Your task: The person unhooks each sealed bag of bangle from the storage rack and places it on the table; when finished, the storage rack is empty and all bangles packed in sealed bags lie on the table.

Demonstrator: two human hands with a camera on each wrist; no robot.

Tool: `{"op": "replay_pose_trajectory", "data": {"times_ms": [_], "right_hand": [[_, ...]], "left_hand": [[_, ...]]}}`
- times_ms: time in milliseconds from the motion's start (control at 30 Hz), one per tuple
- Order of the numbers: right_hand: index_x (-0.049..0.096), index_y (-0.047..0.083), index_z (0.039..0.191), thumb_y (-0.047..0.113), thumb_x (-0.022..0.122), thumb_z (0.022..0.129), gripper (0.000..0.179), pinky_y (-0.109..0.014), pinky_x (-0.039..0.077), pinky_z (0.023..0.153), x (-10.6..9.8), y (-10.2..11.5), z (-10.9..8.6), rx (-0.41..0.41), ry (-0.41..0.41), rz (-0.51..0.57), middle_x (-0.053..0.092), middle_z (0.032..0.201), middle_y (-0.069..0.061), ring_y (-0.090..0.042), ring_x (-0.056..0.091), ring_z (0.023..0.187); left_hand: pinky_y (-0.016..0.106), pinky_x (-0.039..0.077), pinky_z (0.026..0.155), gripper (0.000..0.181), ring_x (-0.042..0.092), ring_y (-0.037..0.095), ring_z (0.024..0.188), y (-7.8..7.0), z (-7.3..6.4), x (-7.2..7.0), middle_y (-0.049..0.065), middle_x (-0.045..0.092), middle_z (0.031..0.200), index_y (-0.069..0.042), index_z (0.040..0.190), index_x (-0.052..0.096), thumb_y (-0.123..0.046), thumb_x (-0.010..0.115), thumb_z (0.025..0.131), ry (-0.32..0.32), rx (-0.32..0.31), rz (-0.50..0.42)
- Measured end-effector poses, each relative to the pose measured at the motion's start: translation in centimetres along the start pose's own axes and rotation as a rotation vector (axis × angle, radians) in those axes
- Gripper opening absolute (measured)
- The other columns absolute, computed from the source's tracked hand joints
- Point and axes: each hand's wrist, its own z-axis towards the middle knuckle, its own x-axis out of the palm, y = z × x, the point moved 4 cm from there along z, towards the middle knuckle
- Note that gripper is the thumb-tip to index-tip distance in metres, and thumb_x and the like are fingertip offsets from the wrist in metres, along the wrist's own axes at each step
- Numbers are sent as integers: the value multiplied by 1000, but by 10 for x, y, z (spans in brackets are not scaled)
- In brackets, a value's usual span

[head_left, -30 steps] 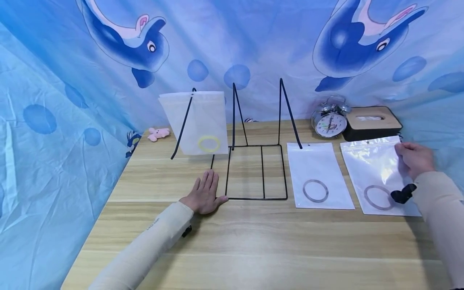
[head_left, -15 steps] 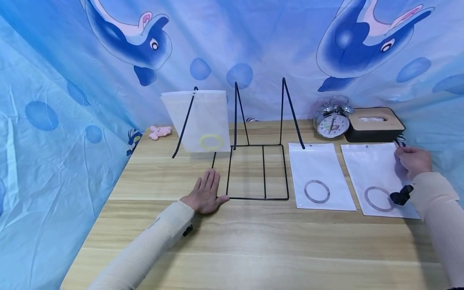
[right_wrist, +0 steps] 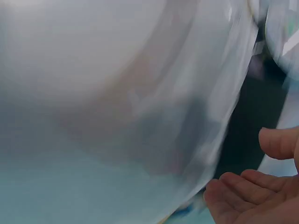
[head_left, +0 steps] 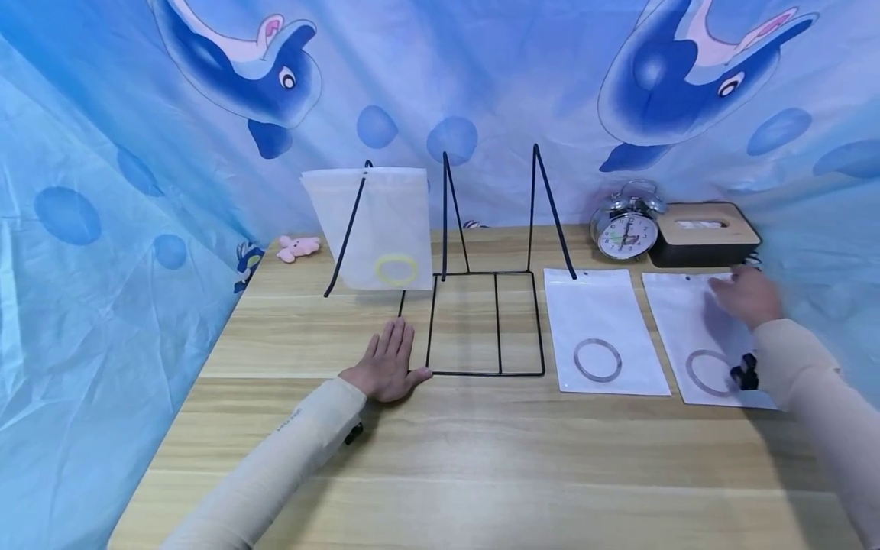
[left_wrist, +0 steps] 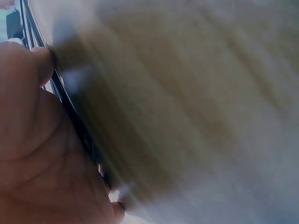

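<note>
My left hand (head_left: 387,365) lies flat with straight fingers on the left part of the black wire rack's base (head_left: 488,374); its thumb reaches the front rod. From the rack's left arm hangs a whitish zip bag (head_left: 371,221) with a yellow ring shape. Two more white zip bags lie on the table: the middle bag (head_left: 598,313) and the right bag (head_left: 681,321), each showing a grey ring shape. Above the right bag's top right corner is my right hand (head_left: 749,296). The right wrist view shows its thumb and fingers (right_wrist: 238,189) apart, holding nothing.
Behind the right bag stand a silver alarm clock (head_left: 627,233) and a black tissue box with a wooden lid (head_left: 704,233). A small pink toy (head_left: 298,248) sits at the back left. The rack's middle arm (head_left: 444,214) and right arm (head_left: 555,218) carry nothing.
My right hand has let go of the right bag's edge and moved left and slightly back over its top corner. The left hand stays on the rack's base.
</note>
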Motion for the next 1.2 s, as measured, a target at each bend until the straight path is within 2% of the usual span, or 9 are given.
{"op": "replay_pose_trajectory", "data": {"times_ms": [167,333,467,567,700,833,967,1200], "right_hand": [[21,-20,148,32,46,107,70,-67,31,104,32,73,-20,-235,83,-30,31,143,-45,-61,33,128],[15,-15,153,35,50,106,77,-63,19,113,76,140,-60,-429,235,-44,24,151,-41,-56,23,139],[18,-15,152,30,55,105,76,-59,19,115,106,179,-97,-579,279,-44,24,153,-39,-53,24,142],[19,-16,152,28,59,103,77,-57,18,116,128,198,-124,-705,293,-66,22,155,-38,-51,22,144],[16,-18,152,38,62,100,89,-56,12,117,156,211,-152,-849,352,-172,10,157,-39,-51,8,147],[12,-21,150,46,60,99,97,-58,9,117,180,206,-164,-917,395,-289,1,156,-43,-53,-3,146],[7,-22,149,49,55,100,99,-60,10,116,194,195,-166,-927,399,-332,-4,156,-43,-53,-9,145],[7,-18,152,54,53,100,101,-63,9,115,195,190,-166,-902,391,-346,-5,159,-38,-52,-12,145]], "left_hand": [[55,-3,118,93,-20,36,148,2,0,-5,21,-21,162,0,158,-10,-65,27,102,9,-19,-7],[54,-3,119,93,-20,36,148,1,3,-3,21,-22,162,0,157,-10,-65,27,102,20,-16,-14],[53,-3,119,93,-21,35,148,1,4,-1,20,-23,162,0,157,-11,-65,26,103,19,-20,-11],[53,-4,119,93,-20,35,148,1,2,-1,22,-21,162,1,157,-10,-65,26,103,9,-17,6],[53,-4,119,92,-17,38,149,-2,-2,-3,24,-16,163,4,157,-6,-63,27,104,-14,3,34],[53,-5,118,91,-17,37,149,-4,-2,-1,24,-16,163,6,157,-4,-62,26,104,-16,30,43],[54,-4,118,90,-17,38,149,-6,-2,2,24,-16,162,6,157,-5,-60,26,105,-14,43,44],[54,-5,118,88,-17,40,148,-13,-6,-5,26,-15,162,7,156,-4,-57,28,106,-24,53,30]]}}
